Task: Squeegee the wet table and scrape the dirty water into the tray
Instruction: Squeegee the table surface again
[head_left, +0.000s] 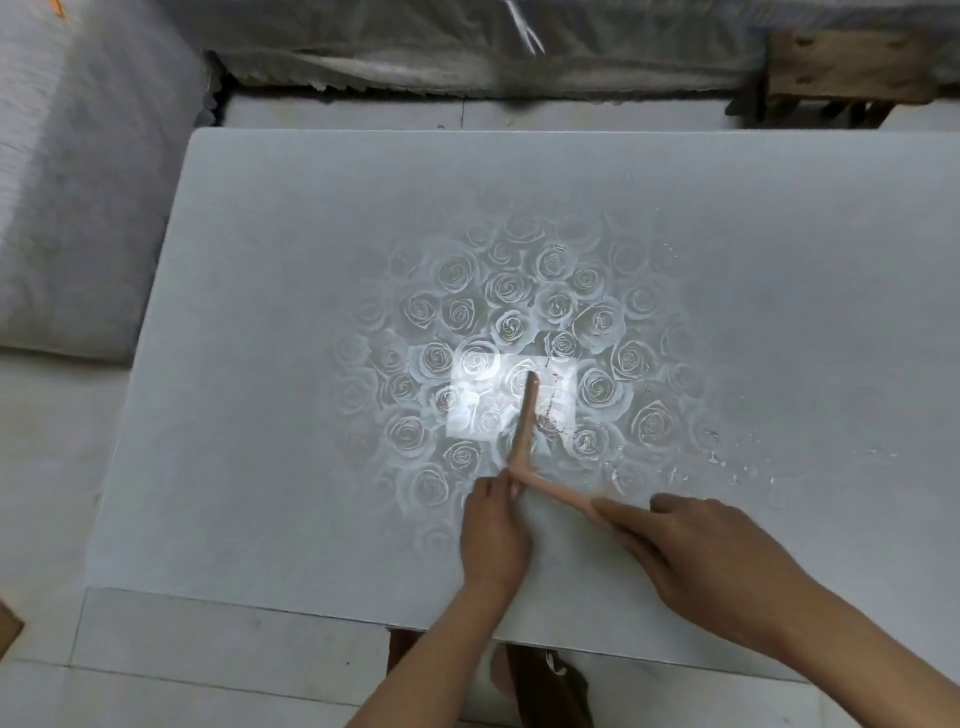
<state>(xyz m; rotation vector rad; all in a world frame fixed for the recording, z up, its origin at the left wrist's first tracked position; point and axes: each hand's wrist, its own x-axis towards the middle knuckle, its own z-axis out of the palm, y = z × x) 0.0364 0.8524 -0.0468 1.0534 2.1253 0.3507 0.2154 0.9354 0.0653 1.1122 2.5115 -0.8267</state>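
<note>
While both hands work near table's (270, 364) front edge, left hand (493, 535) pinches squeegee (524, 431) junction, right hand (711, 556) grips its handle; droplets (727, 462) just right.

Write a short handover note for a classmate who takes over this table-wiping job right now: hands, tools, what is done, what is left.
Left hand: shut on the near end of one pinkish-tan flat scraper strip, which reaches out over the rose-patterned grey table.
Right hand: pinching a second pinkish-tan strip; the two meet in a V.
White droplets and smears lie right of the strips.
No tray in view.
Left: gather the water, scrape it off.
</note>
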